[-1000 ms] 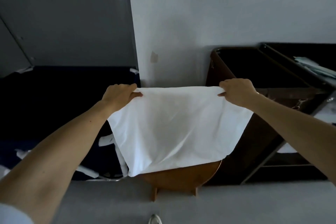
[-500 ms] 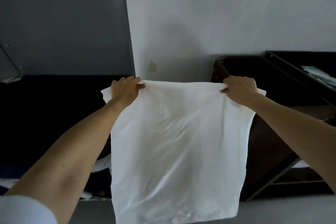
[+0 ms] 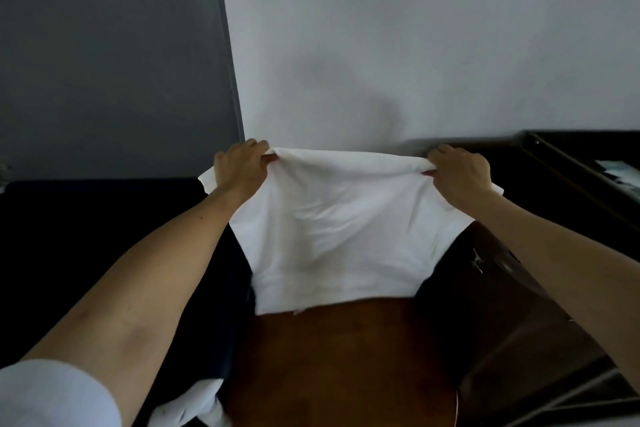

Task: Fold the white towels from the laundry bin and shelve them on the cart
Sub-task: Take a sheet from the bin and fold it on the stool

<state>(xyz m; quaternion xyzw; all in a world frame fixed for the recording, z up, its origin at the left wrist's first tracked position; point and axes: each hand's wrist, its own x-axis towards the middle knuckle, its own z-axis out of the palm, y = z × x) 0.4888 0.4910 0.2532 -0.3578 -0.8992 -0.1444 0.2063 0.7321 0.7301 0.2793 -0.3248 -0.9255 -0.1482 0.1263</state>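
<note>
The white towel (image 3: 339, 236) hung down long half a second ago; now it looks short, and its bottom edge is at the far side of the brown counter (image 3: 339, 364). I cannot tell if the edge touches the wood. Both arms are stretched out above the counter. The left grip (image 3: 240, 166) pinches the top edge of the towel near its left corner, with fingers curled over the cloth. The right grip (image 3: 457, 170) pinches the same edge near the right corner. The towel is pulled wide between them, above the far side of the counter. The dark cart (image 3: 554, 191) is to the right of the counter. The dark bin (image 3: 86, 236) is to the left of it. More white cloth (image 3: 194, 402) lies by the counter's near left side
</note>
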